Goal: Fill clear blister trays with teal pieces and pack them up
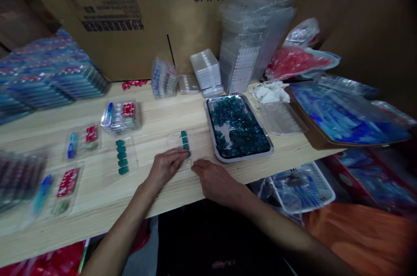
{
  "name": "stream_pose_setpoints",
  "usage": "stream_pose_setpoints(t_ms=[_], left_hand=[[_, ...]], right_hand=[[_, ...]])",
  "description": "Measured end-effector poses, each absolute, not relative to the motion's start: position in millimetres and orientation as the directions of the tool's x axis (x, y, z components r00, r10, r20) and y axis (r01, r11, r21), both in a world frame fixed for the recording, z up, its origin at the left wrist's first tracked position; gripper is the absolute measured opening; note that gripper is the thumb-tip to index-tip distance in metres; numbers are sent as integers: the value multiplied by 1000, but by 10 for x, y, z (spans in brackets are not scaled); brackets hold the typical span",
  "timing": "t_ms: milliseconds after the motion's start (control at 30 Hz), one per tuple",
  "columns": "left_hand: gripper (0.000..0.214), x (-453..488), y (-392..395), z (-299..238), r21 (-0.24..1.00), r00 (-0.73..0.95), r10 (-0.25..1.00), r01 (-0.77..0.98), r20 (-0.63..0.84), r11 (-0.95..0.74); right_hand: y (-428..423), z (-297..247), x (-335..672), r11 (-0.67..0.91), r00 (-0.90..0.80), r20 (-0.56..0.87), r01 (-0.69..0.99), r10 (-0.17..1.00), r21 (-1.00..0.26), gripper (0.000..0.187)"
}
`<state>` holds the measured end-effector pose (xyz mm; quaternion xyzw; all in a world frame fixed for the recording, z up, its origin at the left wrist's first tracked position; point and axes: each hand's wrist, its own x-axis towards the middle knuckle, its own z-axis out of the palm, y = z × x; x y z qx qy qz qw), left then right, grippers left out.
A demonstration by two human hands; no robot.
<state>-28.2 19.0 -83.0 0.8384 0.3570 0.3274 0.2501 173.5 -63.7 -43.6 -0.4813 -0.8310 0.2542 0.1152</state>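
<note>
My left hand [166, 168] rests on the wooden table [97, 219], its fingertips against a small clear plastic blister tray [174, 143] holding a short row of teal faceted pieces [185, 143]. My right hand [213, 181] lies just right of that tray, with its fingers at the tray's near edge and nothing visible in them. To the left, a second clear tray [112, 167] holds a row of similar teal pieces [121, 156]. A metal tray [234, 159] heaped with loose teal pieces [239, 128] sits to the right, beyond my right hand.
Filled blister packs [120, 117] lie along the left of the table. Stacked clear trays [250, 37] and white trays [206, 71] stand at the back against a cardboard box [114, 28]. Plastic bags [345, 115] crowd the right side, and a plastic basket [301, 189] sits below the table edge.
</note>
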Motion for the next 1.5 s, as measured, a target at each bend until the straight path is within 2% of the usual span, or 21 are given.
stream_pose_setpoints(t_ms=[267,367,467,600,667,767,867,1033,1133,1200,1233,1300,1367,1433,1500], left_hand=[[29,-332,16,-971,418,544,693,554,473,-720],[28,-269,50,-969,390,535,688,571,491,-722],[23,-183,130,-903,492,481,745,560,462,-666],[26,-97,176,-805,737,316,912,544,263,-401],[21,-65,163,-793,761,291,925,533,245,-369],[13,-25,144,-824,690,342,863,519,373,-504],[16,-27,146,-886,572,405,776,525,483,-630],[25,-153,119,-986,350,528,666,579,527,-737],[29,-202,94,-987,273,586,633,587,505,-762],[28,-194,102,-938,308,591,654,584,472,-751],[27,-180,115,-900,369,570,685,580,453,-726],[25,-138,145,-809,553,466,794,571,390,-607],[23,-79,168,-729,707,349,902,569,255,-420],[22,-7,174,-686,744,280,950,605,136,-285],[19,66,170,-678,715,270,957,649,102,-260]], right_hand=[[-632,-413,1738,403,-501,-46,744,864,-533,44],[-608,-410,1730,412,-504,-37,744,863,-526,42],[-588,-411,1733,424,-513,-38,748,858,-510,38],[-597,-440,1777,417,-511,-26,730,859,-541,41],[-602,-470,1802,420,-512,-12,718,859,-555,44],[-594,-508,1824,432,-526,-12,711,850,-555,46],[-578,-507,1834,450,-543,-10,706,840,-548,45],[-573,-470,1843,448,-548,-29,711,836,-542,47],[-579,-473,1843,440,-543,-32,712,839,-548,46],[-580,-481,1848,440,-538,-17,706,843,-555,47],[-578,-484,1853,440,-539,-14,703,842,-559,48],[-570,-487,1869,442,-544,-12,694,839,-568,50],[-559,-486,1887,446,-550,-8,686,835,-575,51],[-548,-484,1898,449,-552,-2,680,834,-579,50],[-541,-481,1899,446,-549,-2,681,836,-580,50]])
